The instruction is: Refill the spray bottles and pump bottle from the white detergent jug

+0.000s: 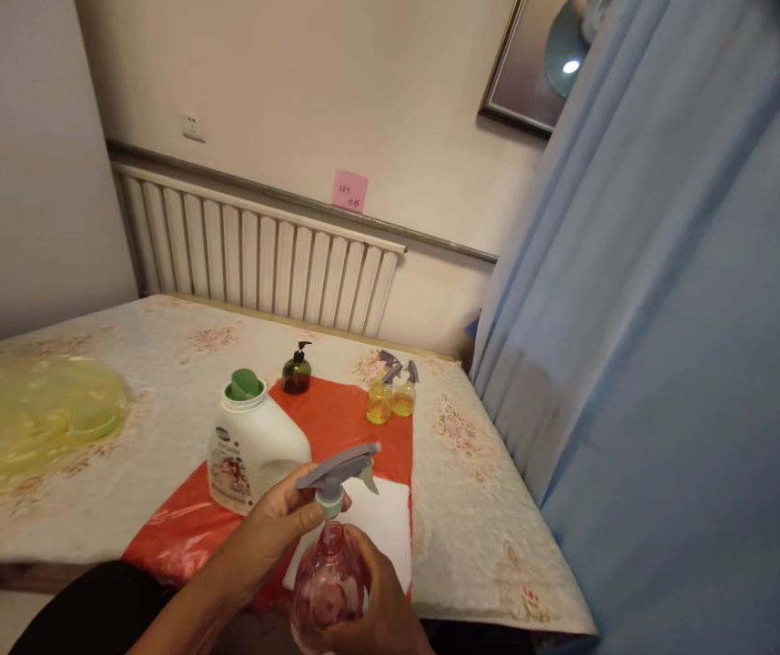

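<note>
My left hand (287, 514) grips the grey trigger spray head (339, 473) by its pale green collar. Below it, my right hand (382, 600) is wrapped around a clear pink spray bottle (325, 582). The spray head sits just above the bottle's neck, with a gap showing between collar and rim. Just beyond my left hand stands a large white detergent jug (270, 437), its mouth uncapped and showing a green spout (245, 384). A white sheet (386, 518) lies behind the pink bottle.
A red plastic sheet (341, 418) covers part of the floral tablecloth (471, 509). Spray bottles with yellow liquid (379, 405) stand at its far right, a dark green pump bottle (296, 374) at the back. Yellow plastic film (35, 409) lies left; a blue curtain (669, 273) hangs right.
</note>
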Available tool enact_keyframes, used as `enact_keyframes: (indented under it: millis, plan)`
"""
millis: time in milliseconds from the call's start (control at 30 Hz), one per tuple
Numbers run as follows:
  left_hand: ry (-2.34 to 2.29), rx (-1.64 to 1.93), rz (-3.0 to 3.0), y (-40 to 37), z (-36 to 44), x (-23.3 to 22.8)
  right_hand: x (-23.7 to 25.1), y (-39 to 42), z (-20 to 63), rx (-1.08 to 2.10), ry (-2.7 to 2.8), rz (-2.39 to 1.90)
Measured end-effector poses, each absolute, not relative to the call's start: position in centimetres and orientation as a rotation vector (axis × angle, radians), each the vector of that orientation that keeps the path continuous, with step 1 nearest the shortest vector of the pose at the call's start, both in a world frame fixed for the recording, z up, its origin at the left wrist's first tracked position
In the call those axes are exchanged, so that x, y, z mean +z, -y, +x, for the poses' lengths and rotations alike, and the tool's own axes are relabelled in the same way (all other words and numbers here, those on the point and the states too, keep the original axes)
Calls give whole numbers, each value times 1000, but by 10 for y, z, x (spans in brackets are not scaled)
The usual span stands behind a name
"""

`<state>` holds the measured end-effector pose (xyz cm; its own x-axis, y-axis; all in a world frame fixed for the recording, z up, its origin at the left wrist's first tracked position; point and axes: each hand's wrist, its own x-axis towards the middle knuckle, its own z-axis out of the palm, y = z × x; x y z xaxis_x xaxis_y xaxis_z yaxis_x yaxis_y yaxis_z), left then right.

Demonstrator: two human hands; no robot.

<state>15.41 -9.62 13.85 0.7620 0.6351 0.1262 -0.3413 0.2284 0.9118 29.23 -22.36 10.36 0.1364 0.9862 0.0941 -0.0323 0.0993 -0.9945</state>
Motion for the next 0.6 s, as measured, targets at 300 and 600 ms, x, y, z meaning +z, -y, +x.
enact_keyframes:
  millis: [300,600]
  plan:
    - [-380,775,1141,93,144,155,99,225,294,1030,1121,-1267]
    - [-471,958,1172,92,139,171,94,225,297,1017,1120,-1289]
